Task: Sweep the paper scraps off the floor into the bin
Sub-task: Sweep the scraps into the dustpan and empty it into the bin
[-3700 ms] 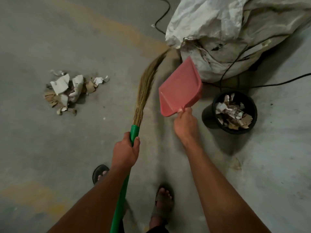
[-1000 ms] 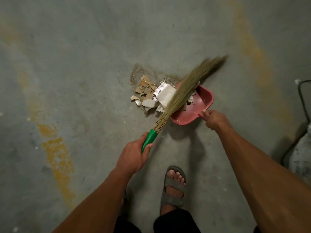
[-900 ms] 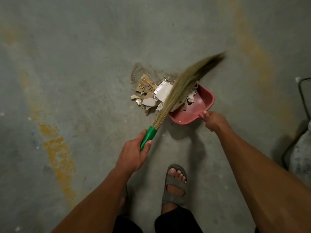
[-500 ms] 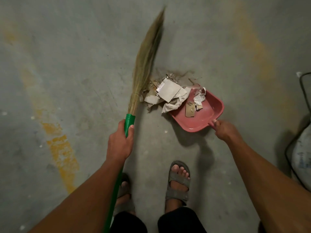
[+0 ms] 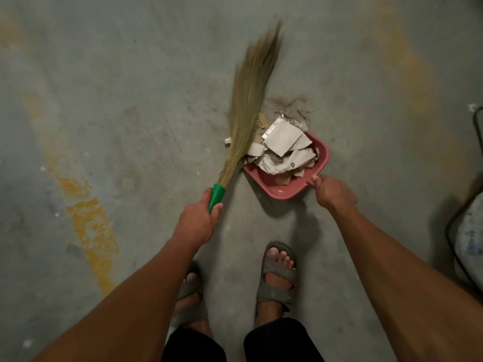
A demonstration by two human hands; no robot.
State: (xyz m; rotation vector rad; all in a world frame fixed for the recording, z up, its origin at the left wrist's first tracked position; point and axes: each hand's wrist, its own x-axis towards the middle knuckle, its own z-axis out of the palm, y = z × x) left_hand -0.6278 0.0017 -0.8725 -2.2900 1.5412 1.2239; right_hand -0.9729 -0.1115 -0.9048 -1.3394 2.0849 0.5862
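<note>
My left hand [image 5: 197,222] grips the green handle of a grass broom [image 5: 249,100]. Its blurred bristles slant up and to the right, and they touch the left side of the scrap pile. My right hand [image 5: 332,193] holds the handle of a pink dustpan [image 5: 322,155] that lies on the concrete floor. White and brown paper scraps [image 5: 283,150] are heaped in the pan and over its front lip. A few brown pieces [image 5: 261,124] and one small scrap [image 5: 228,141] lie on the floor beside the bristles. The bin is out of view.
My two sandalled feet [image 5: 277,273] stand just behind the pan. A dusty patch [image 5: 290,105] marks the floor beyond the pile. Worn yellow paint [image 5: 88,226] streaks the floor at left. A black cable [image 5: 454,223] and a pale sack [image 5: 470,241] sit at the right edge.
The broom has swung from left of the pile rightward against it. More scraps now lie in the dustpan, which has moved slightly toward the pile. The bin and big sack left view earlier.
</note>
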